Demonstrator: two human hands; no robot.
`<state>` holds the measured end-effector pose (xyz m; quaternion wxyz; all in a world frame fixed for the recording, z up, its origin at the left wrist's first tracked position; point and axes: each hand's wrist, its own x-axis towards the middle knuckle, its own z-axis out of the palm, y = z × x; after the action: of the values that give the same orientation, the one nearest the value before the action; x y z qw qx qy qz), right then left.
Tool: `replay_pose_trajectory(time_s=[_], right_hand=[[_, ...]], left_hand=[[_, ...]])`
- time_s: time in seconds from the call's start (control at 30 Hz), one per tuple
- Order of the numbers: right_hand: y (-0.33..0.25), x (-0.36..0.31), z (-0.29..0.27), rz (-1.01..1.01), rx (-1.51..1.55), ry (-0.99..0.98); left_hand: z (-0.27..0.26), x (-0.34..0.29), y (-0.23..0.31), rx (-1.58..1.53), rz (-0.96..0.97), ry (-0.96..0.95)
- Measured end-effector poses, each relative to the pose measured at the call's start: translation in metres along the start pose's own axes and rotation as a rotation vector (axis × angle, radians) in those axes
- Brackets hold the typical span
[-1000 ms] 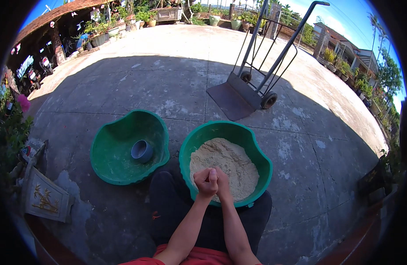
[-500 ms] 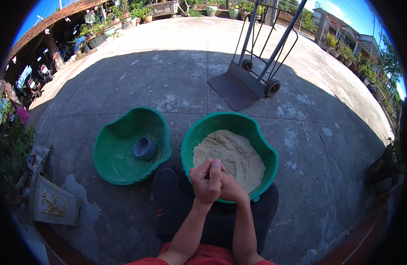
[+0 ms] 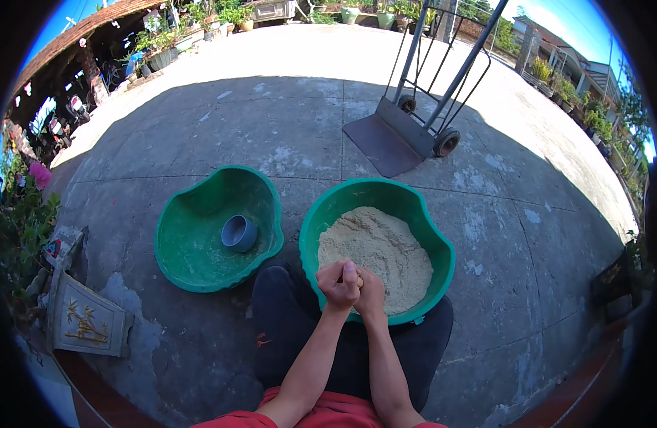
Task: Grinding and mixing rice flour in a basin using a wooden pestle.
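My left hand [image 3: 335, 282] and my right hand [image 3: 371, 291] are pressed together over the near side of a green plastic basin [image 3: 446, 265]. Both are closed, the left as a fist with its thumb on top. A small tan bit shows between them, too little to tell whether it is a fingertip or a held thing. Pale, coarse meal [image 3: 385, 246] lies in the basin, heaped unevenly. To the left, a second green basin [image 3: 182, 250] sits tilted, its floor dusty, with a grey-blue cup [image 3: 238, 234] lying on its side in it.
My knees in dark trousers [image 3: 286, 314] are at the basin's near side. Beyond the basins a hand truck [image 3: 407, 135] stands on the concrete yard [image 3: 243, 128]. A grey planter [image 3: 93, 321] is at the left, a dark pot [image 3: 614, 282] at the right.
My hands have drawn closer together, and the right one has turned more upright beside the left. The whole view has shifted slightly; basins and cup stay in place.
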<state>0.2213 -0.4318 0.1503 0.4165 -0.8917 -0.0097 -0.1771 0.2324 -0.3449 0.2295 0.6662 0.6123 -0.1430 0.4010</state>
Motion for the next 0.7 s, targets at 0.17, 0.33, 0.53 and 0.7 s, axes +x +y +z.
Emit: replay_pose_trajectory(time_s=[0.17, 0.33, 0.53, 0.7], right_hand=[[0.013, 0.006, -0.005, 0.018, 0.034, 0.069], [0.003, 0.004, -0.006, -0.06, 0.205, 0.154], [0.041, 0.0, 0.007, -0.013, 0.457, 0.177], [0.015, 0.01, -0.064, 0.144, 0.494, -0.387]], left_hand=[[0.009, -0.011, -0.003, 0.004, 0.119, -0.129], [0.012, -0.02, 0.004, -0.045, 0.185, -0.166], [0.023, -0.022, 0.017, -0.044, 0.236, -0.214], [0.031, 0.001, 0.059, 0.072, 0.124, -0.26]])
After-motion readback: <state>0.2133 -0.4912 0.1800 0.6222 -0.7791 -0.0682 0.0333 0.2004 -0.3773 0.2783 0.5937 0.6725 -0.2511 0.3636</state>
